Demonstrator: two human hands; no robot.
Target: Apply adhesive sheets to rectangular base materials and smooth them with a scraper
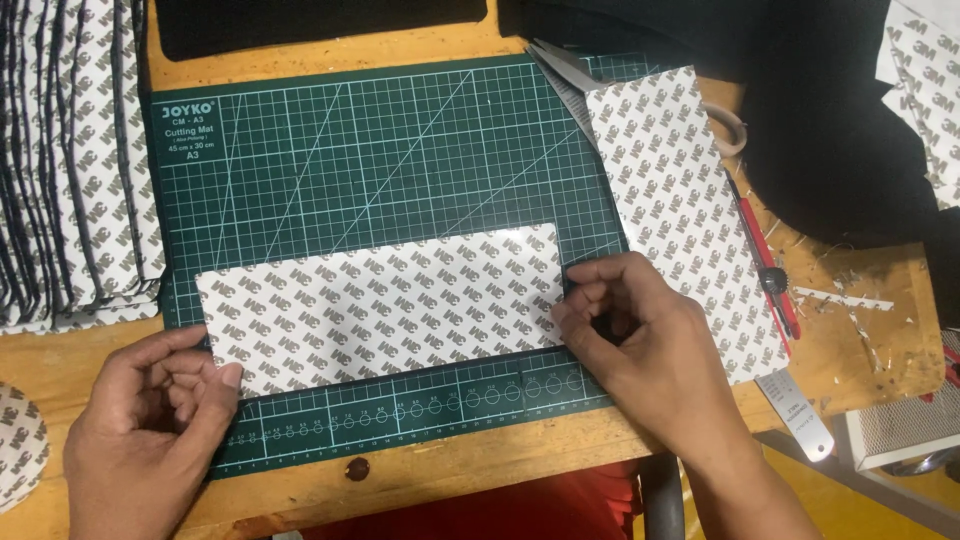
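head view: a long white patterned strip (385, 305) lies flat across the green cutting mat (380, 150); the left hand (150, 420) presses its left end with curled fingers, gripping nothing. the right hand (625, 325) pinches the strip's right edge; a second patterned sheet (680, 190) lies just beside it.

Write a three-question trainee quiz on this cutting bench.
1. True or false: the patterned strip lies on the green cutting mat.
2. Which of the hands pinches the strip's end: left hand or right hand?
3. What lies right of the wider patterned sheet: A) red-handled knife, B) hammer, C) pencil?

Key: 1 true; 2 right hand; 3 A.
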